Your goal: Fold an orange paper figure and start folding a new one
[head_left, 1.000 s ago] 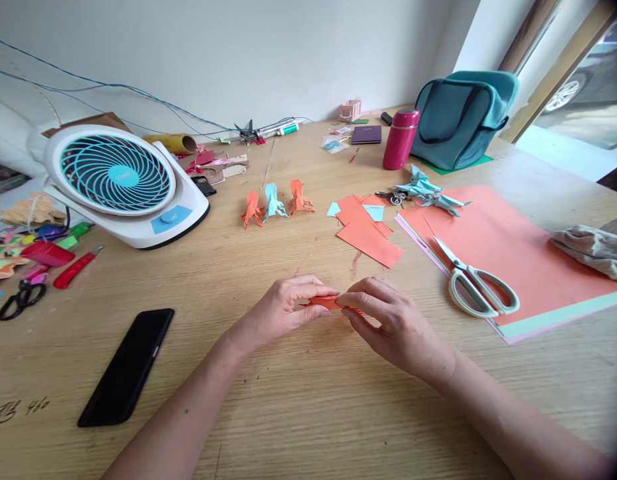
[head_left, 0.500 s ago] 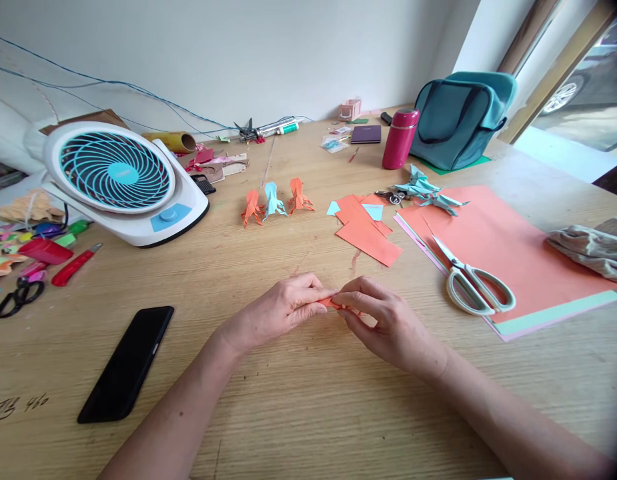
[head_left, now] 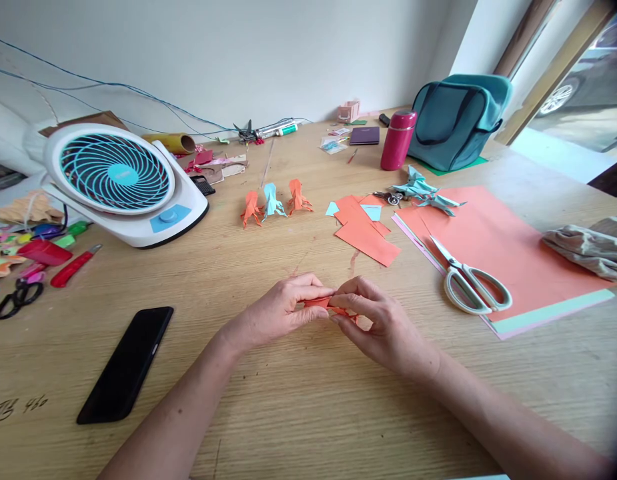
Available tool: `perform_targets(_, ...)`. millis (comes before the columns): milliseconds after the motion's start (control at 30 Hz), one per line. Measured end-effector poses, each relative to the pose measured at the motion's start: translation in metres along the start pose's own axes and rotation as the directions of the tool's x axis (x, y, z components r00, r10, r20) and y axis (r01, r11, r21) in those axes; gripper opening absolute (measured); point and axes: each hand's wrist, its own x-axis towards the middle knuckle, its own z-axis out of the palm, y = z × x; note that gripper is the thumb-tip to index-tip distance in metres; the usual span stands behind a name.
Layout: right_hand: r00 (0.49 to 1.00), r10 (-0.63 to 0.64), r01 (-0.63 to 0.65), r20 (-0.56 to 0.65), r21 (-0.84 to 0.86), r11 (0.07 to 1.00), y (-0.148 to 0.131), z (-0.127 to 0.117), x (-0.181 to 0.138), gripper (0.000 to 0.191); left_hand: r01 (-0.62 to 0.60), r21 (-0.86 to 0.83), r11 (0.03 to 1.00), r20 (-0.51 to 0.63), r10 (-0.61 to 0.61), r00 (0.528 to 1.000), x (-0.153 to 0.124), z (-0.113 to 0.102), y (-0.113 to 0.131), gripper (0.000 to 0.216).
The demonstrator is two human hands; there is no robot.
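Note:
A small piece of folded orange paper is held between both hands, just above the table. My left hand pinches its left end between thumb and fingers. Thumb and fingertips of my right hand grip the right part, where narrow folded strips show. The fingers cover much of the paper, so its full shape is hidden. Beyond the hands stand three folded paper figures: an orange one, a light blue one and another orange one. Cut orange paper pieces lie to their right.
White-handled scissors rest on large orange sheets at right, near blue folded paper figures. A magenta bottle and teal bag stand behind. Leftward are a fan, a phone and a red cutter.
The fingers have shifted slightly on the orange paper, and more of it shows between the hands. Both hands stay in nearly the same place.

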Motion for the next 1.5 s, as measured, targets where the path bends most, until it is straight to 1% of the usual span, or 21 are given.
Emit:
perform_targets(100, 0.999, -0.020, 0.020, -0.031, -0.009, 1.000, 0.002, 0.001, 0.000, 0.016, 0.016, -0.053, 0.998, -0.030, -0.017, 0.999, 0.000, 0.002, -0.001, 0.032)
perform_targets(200, 0.996, -0.041, 0.040, -0.073, -0.018, 0.999, 0.003, 0.000, -0.001, 0.018, 0.044, -0.140, 0.989, -0.024, -0.048, 0.999, 0.001, 0.003, -0.003, 0.036)
perform_targets(267, 0.996, -0.044, 0.044, -0.073, -0.005, 0.999, 0.003, -0.002, 0.000, 0.017, 0.057, -0.178, 0.982, -0.030, -0.063, 0.998, 0.001, 0.003, -0.003, 0.037)
perform_targets(367, 0.998, -0.016, 0.020, -0.066, 0.051, 0.999, 0.001, -0.005, 0.002, 0.013, 0.024, -0.167, 0.986, -0.124, -0.045, 0.991, 0.002, 0.004, -0.003, 0.036)
perform_targets(500, 0.991, 0.037, -0.025, -0.131, 0.087, 0.996, 0.000, -0.006, 0.004, 0.011, -0.028, -0.099, 0.995, -0.272, 0.000, 0.962, 0.003, 0.005, 0.002, 0.034)
perform_targets(600, 0.989, 0.061, -0.047, -0.132, 0.108, 0.993, 0.001, -0.007, 0.004, 0.014, -0.048, -0.075, 0.996, -0.321, 0.022, 0.947, 0.003, 0.006, 0.005, 0.031)
perform_targets(733, 0.989, 0.057, -0.040, -0.133, 0.124, 0.991, 0.002, -0.007, 0.004, 0.015, -0.044, -0.089, 0.995, -0.337, 0.012, 0.942, 0.002, 0.006, 0.005, 0.029)
perform_targets(900, 0.988, 0.049, -0.026, -0.149, 0.153, 0.988, 0.003, -0.007, 0.004, 0.018, -0.020, -0.158, 0.987, -0.335, -0.035, 0.942, 0.000, 0.006, 0.001, 0.030)
perform_targets(1033, 0.988, 0.002, 0.013, -0.152, 0.098, 0.995, 0.002, -0.007, 0.003, 0.017, 0.017, -0.260, 0.965, -0.265, -0.088, 0.960, 0.000, 0.005, -0.004, 0.031)
perform_targets(1100, 0.988, -0.016, 0.029, -0.154, 0.080, 0.996, 0.001, -0.008, 0.003, 0.017, 0.023, -0.289, 0.957, -0.235, -0.094, 0.967, 0.001, 0.005, -0.006, 0.031)
perform_targets(1300, 0.987, 0.024, -0.012, -0.156, 0.076, 0.997, -0.002, -0.007, 0.003, 0.012, 0.012, -0.299, 0.954, -0.255, -0.092, 0.963, 0.003, 0.007, -0.006, 0.033)
perform_targets(1500, 0.981, 0.078, -0.055, -0.176, 0.133, 0.990, -0.001, -0.005, 0.003, 0.007, 0.004, -0.364, 0.932, -0.290, -0.118, 0.950, 0.004, 0.014, -0.003, 0.033)
